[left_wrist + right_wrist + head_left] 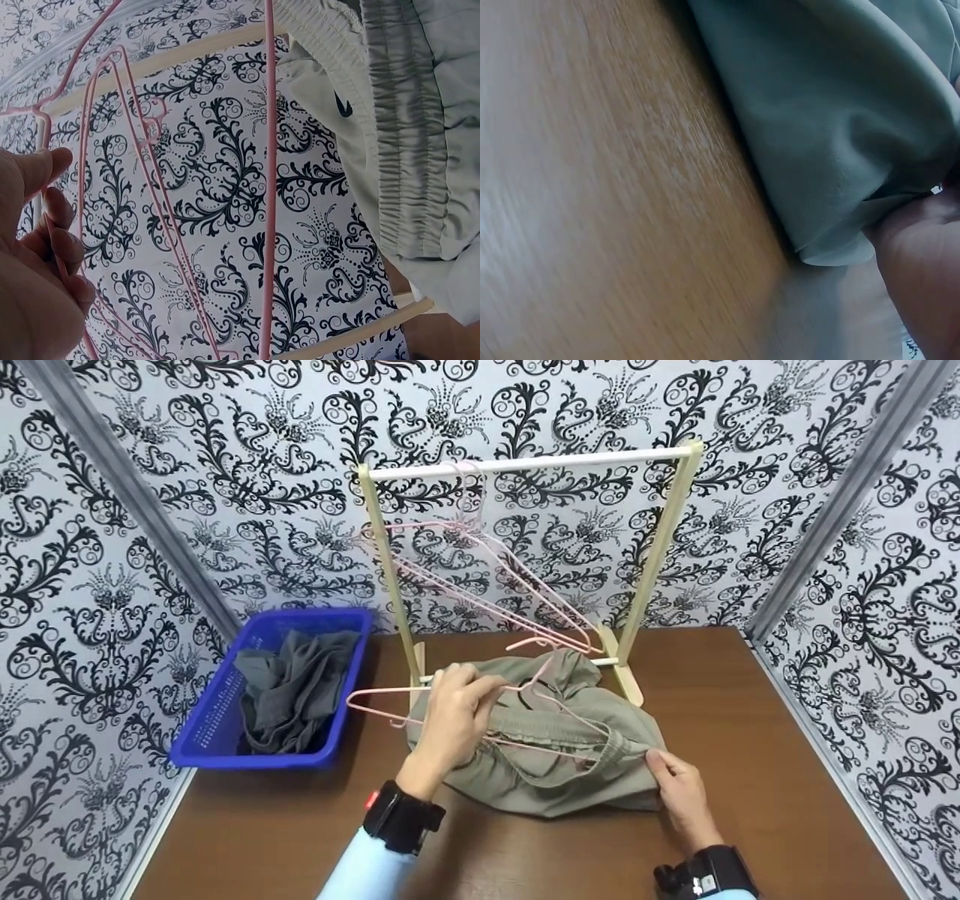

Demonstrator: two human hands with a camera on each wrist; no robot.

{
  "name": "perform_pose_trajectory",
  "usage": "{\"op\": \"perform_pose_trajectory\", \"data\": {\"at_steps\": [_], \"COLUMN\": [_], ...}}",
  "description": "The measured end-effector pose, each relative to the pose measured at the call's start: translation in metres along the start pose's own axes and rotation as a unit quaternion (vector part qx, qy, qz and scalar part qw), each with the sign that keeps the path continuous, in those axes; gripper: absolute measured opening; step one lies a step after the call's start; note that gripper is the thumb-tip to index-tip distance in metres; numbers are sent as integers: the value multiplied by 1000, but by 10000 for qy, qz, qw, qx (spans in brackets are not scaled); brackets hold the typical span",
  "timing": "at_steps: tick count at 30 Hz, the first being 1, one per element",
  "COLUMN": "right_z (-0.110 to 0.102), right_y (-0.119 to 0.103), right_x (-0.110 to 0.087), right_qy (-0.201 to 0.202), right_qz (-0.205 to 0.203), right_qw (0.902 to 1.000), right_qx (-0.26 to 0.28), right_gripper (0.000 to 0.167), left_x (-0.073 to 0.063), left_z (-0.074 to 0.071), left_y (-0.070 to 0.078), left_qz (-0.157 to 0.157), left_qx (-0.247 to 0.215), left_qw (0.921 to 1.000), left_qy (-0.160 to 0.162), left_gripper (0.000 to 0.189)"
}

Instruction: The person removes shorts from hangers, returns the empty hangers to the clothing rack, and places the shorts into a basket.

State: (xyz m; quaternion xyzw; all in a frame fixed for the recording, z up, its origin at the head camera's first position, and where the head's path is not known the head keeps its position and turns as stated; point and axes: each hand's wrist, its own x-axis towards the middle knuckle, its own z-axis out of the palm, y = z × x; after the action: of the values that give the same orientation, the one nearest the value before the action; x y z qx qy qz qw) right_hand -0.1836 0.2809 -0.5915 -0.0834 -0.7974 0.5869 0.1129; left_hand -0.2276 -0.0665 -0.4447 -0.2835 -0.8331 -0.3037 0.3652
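My left hand (456, 716) grips a pink hanger (386, 690) by its upper arm, near the neck. The hanger's right end reaches inside the gathered elastic waistband of an olive-green garment (555, 799), which looks like shorts or trousers. At the garment's right side my right hand (679, 791) pinches the cloth by the waistband. In the left wrist view the fingers (64, 247) curl round the hanger's pink wire (270, 187), with the ruched waistband (409, 135) to the right. The right wrist view shows a thumb (922, 240) against the green cloth (817, 127).
Behind the garment stands a rack with a white rail (570, 463) and pale wooden posts. Pink hangers (517, 570) hang from the rail. To the left, a blue basket (184, 742) holds dark grey clothing (296, 690). Patterned walls enclose the brown table (750, 720).
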Motion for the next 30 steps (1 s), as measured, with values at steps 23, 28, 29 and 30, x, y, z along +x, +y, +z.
{"op": "perform_pose_trajectory", "data": {"at_steps": [23, 28, 29, 30], "right_z": [-1, -1, -1, -1], "right_y": [3, 4, 5, 5], "right_x": [0, 0, 0, 0], "right_qy": [-102, -91, -101, -88], "right_qz": [432, 437, 442, 435], "right_qw": [9985, 9983, 9983, 9983], "right_qx": [324, 369, 375, 372], "right_gripper": [36, 35, 35, 35], "left_x": [1, 1, 1, 1], "left_z": [-14, -15, -15, -15], "left_y": [-6, -9, -9, -9], "left_qz": [-109, -95, -78, -72], "left_qx": [43, 75, 84, 91], "left_qw": [9999, 9999, 9999, 9999], "left_qy": [49, 88, 95, 96], "left_gripper": [10, 10, 10, 10]}}
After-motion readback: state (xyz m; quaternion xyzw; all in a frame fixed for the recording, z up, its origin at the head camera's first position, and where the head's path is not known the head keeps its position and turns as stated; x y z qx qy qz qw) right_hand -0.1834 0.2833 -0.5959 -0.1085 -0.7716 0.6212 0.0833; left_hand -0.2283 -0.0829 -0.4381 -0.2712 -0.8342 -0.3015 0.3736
